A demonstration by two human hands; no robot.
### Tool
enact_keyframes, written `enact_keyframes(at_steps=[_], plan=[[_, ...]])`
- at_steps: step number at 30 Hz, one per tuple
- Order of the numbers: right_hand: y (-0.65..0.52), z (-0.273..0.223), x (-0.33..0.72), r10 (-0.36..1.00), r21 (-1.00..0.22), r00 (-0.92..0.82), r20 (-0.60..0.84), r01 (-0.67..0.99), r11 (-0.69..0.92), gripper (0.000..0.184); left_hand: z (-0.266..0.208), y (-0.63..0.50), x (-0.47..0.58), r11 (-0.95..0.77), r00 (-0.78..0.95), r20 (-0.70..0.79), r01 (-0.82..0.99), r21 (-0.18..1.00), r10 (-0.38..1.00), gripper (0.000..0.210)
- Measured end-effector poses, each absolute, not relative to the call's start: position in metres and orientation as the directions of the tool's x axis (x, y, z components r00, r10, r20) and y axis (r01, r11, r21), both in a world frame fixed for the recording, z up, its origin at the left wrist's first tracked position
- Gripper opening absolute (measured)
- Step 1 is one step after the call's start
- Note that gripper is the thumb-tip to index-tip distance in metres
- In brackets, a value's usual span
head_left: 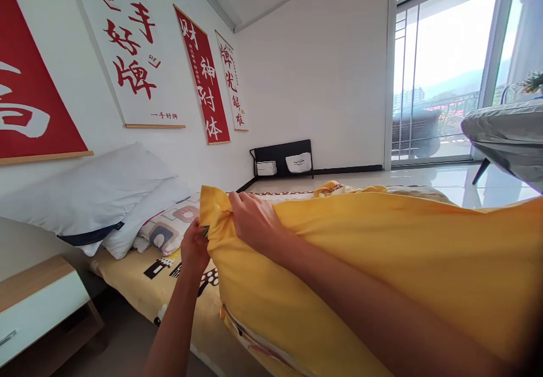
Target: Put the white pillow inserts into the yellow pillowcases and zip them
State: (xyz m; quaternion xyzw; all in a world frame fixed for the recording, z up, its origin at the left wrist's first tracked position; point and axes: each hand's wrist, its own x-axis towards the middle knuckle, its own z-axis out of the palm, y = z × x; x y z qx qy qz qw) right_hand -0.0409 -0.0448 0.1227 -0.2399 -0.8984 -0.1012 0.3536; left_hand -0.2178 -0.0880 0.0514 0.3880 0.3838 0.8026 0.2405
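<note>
A large yellow duvet cover (407, 241) is stretched up across the front of the view, over the bed. Near its left corner, my right hand (255, 218) is closed on the gathered top edge. Just left of and below it, my left hand (195, 249) grips the cover's left edge, its fingertips partly behind the cloth. A small green bit shows at those fingers; I cannot make out what it is. Beneath the cover lies a beige patterned bed sheet (139, 275). Part of a printed underside shows along the cover's lower fold.
White pillows (106, 196) and a patterned pillow (173, 227) lie at the bed's left end. A wooden nightstand (38, 286) with a white drawer stands at lower left. Beyond the bed are a black rack (282, 153), a glass door (436, 82) and a grey-covered piece of furniture (509, 133).
</note>
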Motion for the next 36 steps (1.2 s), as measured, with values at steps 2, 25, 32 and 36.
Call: enact_keyframes(at_steps=[2, 25, 32, 36], plan=[[-0.042, 0.121, -0.041, 0.356, 0.009, -0.628, 0.692, 0.501, 0.865, 0.011, 0.060, -0.088, -0.214, -0.573, -0.507, 0.456, -0.094, 0.814, 0.731, 0.032], [-0.011, 0.140, 0.029, 0.303, 0.251, -0.654, 0.694, 0.613, 0.749, 0.024, 0.062, -0.066, -0.171, -0.478, -0.529, 0.734, 0.558, 0.679, 0.425, 0.027], [0.003, 0.143, 0.041, 0.080, 0.348, -0.568, 0.819, 0.603, 0.718, 0.038, 0.090, -0.067, -0.179, -0.398, -0.463, 0.737, 0.633, 0.663, 0.492, 0.027], [-0.031, 0.122, 0.042, -0.074, 0.376, -0.469, 0.880, 0.593, 0.713, 0.033, 0.096, -0.051, -0.178, -0.440, -0.584, 0.721, 0.573, 0.691, 0.373, 0.029]])
